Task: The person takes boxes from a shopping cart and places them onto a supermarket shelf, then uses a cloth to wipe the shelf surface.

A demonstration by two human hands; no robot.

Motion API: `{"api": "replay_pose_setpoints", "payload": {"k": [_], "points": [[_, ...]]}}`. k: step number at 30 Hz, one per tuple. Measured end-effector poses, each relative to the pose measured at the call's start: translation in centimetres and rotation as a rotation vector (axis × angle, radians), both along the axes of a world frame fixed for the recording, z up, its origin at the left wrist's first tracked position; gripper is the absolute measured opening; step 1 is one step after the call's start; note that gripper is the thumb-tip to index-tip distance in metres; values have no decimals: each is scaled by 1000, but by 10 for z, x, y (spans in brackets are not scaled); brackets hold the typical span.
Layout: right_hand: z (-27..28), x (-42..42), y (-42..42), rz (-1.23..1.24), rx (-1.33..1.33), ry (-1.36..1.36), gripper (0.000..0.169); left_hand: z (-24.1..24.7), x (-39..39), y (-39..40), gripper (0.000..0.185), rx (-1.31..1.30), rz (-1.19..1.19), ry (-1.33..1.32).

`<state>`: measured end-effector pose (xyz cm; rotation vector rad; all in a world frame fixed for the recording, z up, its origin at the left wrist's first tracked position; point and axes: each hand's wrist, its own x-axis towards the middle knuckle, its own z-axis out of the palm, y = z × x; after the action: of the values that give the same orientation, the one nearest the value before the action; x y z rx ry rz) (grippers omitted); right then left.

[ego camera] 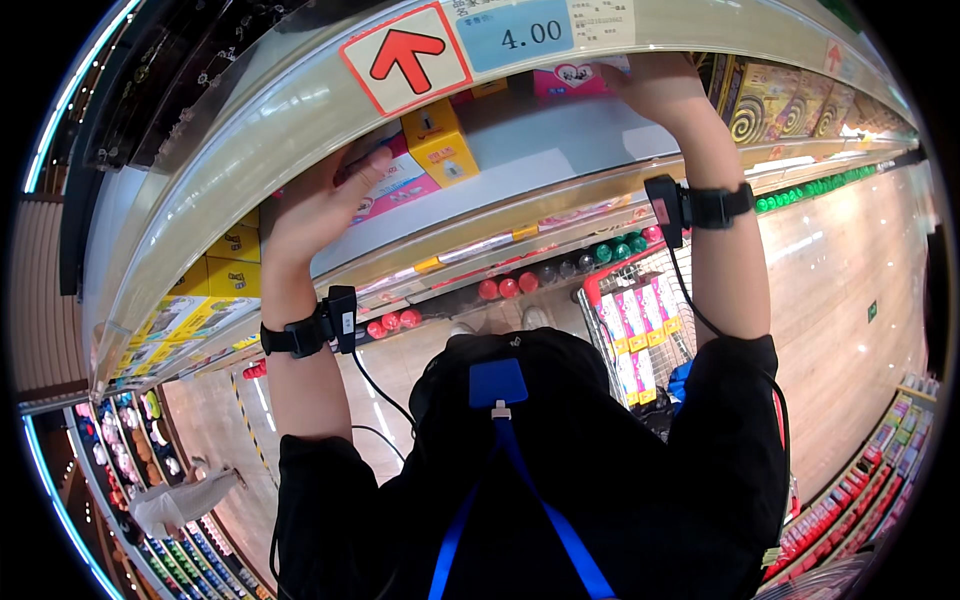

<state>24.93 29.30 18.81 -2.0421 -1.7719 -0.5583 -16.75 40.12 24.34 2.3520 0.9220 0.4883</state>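
Both my arms reach onto a white store shelf. My left hand is at the left end of a pink, white and yellow carton; its thumb lies over the carton's face, and the other fingers are largely hidden. Further right, my right hand reaches up under the shelf's front rail. Its fingertips are beside a second pink carton deeper on the shelf, but the rail and blur hide whether they grip it. Each wrist wears a black strap with a small cabled device.
Below right stands a wire shopping cart holding several pink-and-yellow cartons. Mosquito-coil boxes line the shelf at right, yellow boxes at left. Red-capped bottles sit low ahead. Another person is at lower left.
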Motion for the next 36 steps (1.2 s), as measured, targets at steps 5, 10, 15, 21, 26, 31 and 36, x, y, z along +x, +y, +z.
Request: {"api": "replay_pose_setpoints", "payload": {"k": [5, 10, 15, 21, 26, 31, 36], "points": [[2, 12, 28, 89, 0, -11, 51, -13, -7, 13, 44, 174, 258, -162], [-9, 17, 51, 205, 7, 79, 51, -16, -22, 44, 39, 606, 252, 212], [-4, 7, 50, 190, 14, 109, 51, -16, -22, 51, 39, 541, 151, 378], [16, -27, 41, 227, 175, 92, 40, -13, -22, 52, 38, 546, 137, 457], [38, -52, 35, 320, 385, 111, 28, -21, -43, 63, 46, 516, 168, 253], [50, -58, 31, 311, 382, 130, 27, -18, -43, 63, 47, 473, 217, 285], [39, -49, 40, 337, 376, 217, 29, -18, -42, 65, 47, 456, 222, 238]]}}
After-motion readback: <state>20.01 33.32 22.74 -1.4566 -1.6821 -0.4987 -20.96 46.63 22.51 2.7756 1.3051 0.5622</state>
